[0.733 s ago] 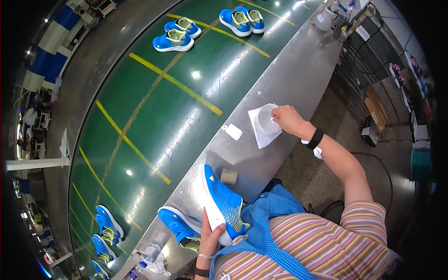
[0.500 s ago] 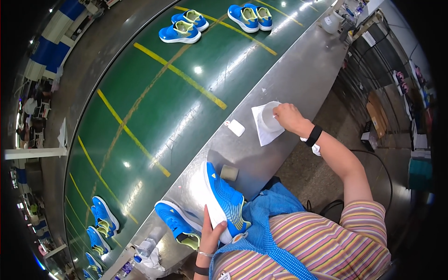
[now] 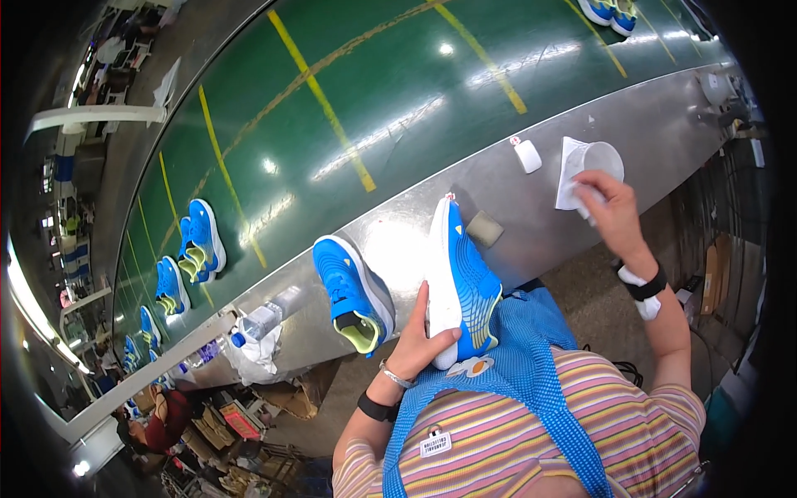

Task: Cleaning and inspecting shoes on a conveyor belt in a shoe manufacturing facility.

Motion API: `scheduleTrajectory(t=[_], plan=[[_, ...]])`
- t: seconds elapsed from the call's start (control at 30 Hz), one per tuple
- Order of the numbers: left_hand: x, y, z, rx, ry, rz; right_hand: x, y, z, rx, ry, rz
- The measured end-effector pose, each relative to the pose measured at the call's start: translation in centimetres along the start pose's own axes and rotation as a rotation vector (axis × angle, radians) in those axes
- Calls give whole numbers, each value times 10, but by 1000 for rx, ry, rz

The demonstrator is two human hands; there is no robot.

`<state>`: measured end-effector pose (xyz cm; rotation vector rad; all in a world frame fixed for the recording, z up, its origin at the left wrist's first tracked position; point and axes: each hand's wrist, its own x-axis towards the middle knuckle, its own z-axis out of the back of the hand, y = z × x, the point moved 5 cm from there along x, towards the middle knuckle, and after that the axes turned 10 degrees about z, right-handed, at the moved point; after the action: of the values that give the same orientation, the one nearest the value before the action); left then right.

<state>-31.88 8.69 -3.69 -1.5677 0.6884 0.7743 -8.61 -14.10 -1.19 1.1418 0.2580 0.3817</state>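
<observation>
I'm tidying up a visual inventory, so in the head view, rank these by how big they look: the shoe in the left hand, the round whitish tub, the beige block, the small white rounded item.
1. Held shoe
2. Round tub
Beige block and white item: too alike to rank.

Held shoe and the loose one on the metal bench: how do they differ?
The held shoe is gripped by the left hand; the loose shoe lies untouched on the metal bench. The held shoe's white sole faces left, its interior hidden; the loose shoe's interior shows. Both are blue with white soles.
</observation>
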Motion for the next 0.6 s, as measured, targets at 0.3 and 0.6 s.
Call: scheduleTrajectory(t=[0.3,0.6], plan=[[8,21,3,-233,137,42,-19,66,-153,281,645,192],[12,31,12,-267,159,56,-28,64,-195,104,1003,333]])
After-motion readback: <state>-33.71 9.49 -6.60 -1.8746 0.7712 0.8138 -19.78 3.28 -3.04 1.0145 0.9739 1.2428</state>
